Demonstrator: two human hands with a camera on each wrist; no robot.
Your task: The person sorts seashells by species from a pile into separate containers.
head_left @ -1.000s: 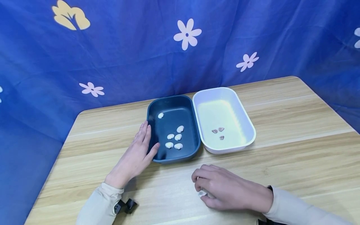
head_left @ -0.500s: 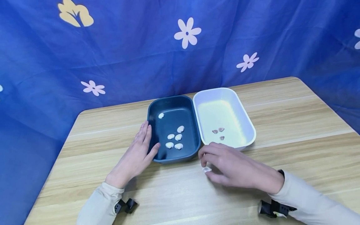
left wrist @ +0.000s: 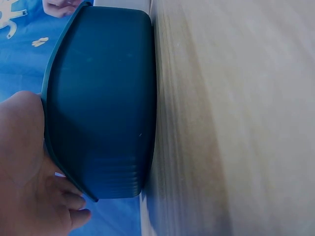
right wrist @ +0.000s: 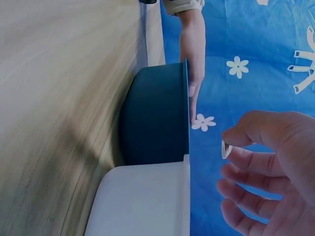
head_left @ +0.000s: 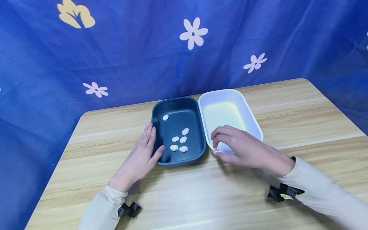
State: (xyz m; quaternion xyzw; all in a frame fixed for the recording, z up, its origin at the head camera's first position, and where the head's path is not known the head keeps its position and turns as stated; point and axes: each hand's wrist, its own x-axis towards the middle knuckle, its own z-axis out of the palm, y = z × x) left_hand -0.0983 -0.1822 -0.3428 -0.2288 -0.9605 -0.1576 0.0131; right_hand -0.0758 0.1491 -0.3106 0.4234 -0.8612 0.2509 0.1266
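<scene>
My right hand [head_left: 244, 147] is over the near edge of the white tray [head_left: 253, 118], pinching a small pale seashell [right wrist: 226, 150] between thumb and index finger. Its other fingers are loosely bent in the right wrist view. At the left rim of the dark blue tray [head_left: 178, 107] rests my left hand [head_left: 138, 156], fingers extended and thumb over the near corner. Inside that tray lie several white seashells [head_left: 183, 140], with one apart [head_left: 165, 117] toward the back. Whatever lies on the near floor of the white tray is hidden by my right hand.
Both trays stand side by side, touching, on a wood-grain table [head_left: 178, 195]. A blue curtain with flowers [head_left: 138, 48] hangs behind the table. Dark wrist-worn devices [head_left: 129, 210] sit at both sleeves.
My right hand has moved forward from the table in front to above the white tray's near edge, carrying the seashell. It now covers the small brownish pieces there. My left hand stays put.
</scene>
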